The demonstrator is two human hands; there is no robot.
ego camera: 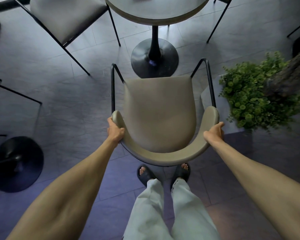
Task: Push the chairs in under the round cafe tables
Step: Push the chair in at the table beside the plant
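Observation:
A beige padded chair (158,110) with a curved backrest and black metal frame stands right in front of me, its seat facing a round cafe table (156,13). The seat's front edge lies close to the table's black pedestal base (154,58), outside the tabletop. My left hand (115,130) grips the left end of the curved backrest. My right hand (214,132) grips the right end. Both arms are stretched forward.
A second beige chair (66,16) stands at the table's left. A green potted plant (255,94) with a trunk sits close to the right of the chair. Another black table base (16,163) is on the floor at the left. More thin chair legs (218,19) show top right.

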